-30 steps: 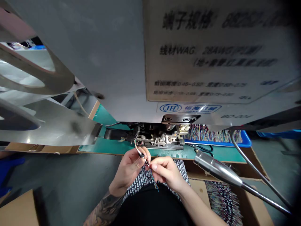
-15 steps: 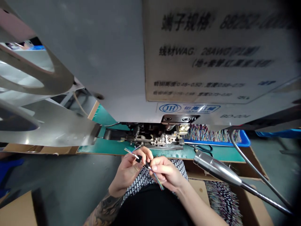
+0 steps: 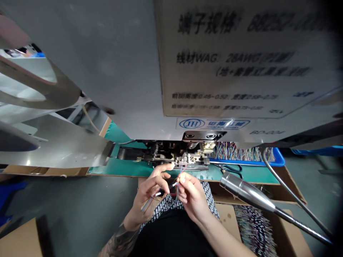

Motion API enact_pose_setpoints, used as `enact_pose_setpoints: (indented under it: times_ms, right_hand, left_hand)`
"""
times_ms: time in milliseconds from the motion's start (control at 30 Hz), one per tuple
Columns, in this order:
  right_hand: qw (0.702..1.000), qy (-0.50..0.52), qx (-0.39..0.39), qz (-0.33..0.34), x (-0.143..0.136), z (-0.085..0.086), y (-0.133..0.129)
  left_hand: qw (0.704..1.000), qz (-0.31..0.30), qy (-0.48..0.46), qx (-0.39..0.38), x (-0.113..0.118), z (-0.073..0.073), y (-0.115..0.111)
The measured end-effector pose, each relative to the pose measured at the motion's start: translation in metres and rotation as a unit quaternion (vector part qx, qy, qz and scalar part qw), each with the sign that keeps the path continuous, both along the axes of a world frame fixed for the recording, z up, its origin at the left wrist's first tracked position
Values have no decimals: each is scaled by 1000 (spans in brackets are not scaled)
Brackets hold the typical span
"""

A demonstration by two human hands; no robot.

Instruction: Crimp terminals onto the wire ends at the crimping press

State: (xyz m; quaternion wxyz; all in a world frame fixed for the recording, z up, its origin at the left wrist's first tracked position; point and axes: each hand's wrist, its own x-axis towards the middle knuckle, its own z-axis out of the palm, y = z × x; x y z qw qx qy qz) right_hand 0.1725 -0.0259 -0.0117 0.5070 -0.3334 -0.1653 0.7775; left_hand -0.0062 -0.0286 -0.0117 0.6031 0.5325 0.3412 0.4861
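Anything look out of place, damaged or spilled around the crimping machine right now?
Nothing stands out. Both hands, left hand and right hand, hold a thin multicoloured wire bundle just before the crimp head. The blue tray keeps its wires inside.

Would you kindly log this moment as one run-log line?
left hand: holds wire bundle | right hand: pinches wire ends | crimping die: just beyond the fingers | blue tray: right of the die

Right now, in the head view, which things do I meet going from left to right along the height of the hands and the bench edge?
Brown cardboard box corner → left hand → thin multicoloured wire bundle → right hand → shiny metal lamp head on a gooseneck.
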Motion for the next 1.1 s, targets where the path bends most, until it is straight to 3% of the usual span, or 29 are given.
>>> enact_pose_setpoints:
  times_ms: [233,433,600,767,933,1100]
  right_hand:
    - [994,32,84,54,15,-7,-2]
    - [976,-93,153,125,30,-12,6]
    - [972,-153,113,141,26,-11,10]
    - [977,-111,51,174,25,-11,11]
    - [985,-87,32,143,23,-5,10]
    - [996,-64,25,53,14,-1,6]
  left_hand:
    - [986,66,-137,-63,10,1,8]
    - [981,42,-169,-81,16,1,9]
    - [991,25,-117,-61,17,-2,8]
    - [999,11,-32,-19,7,1,5]
    - [998,-7,28,54,1,6,3]
    - [998,16,30,60,8,5,-3]
